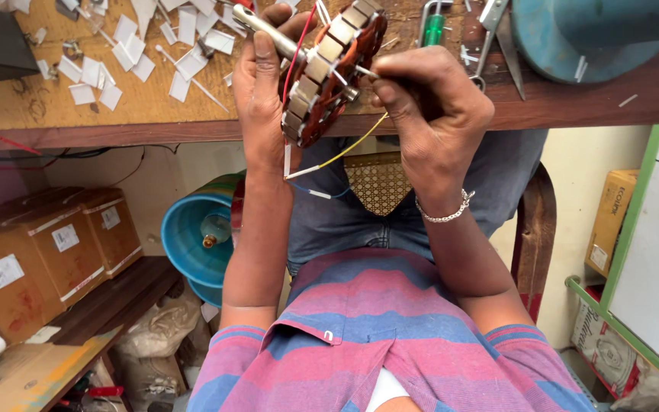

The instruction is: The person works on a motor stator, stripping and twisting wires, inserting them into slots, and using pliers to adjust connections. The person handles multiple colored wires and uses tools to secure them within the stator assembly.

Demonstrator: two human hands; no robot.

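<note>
My person: striped polo shirt, jeans, one bracelet.
I see short sleeves in pink, blue and purple bands, an open collar with white lining, grey-blue jeans, bare forearms, and a silver chain bracelet (pixel 444 211) on the right wrist.

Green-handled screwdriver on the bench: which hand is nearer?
Right. The right hand is just this side of the green-handled screwdriver. The left hand grips the wound stator, which lies between it and the screwdriver.
</note>
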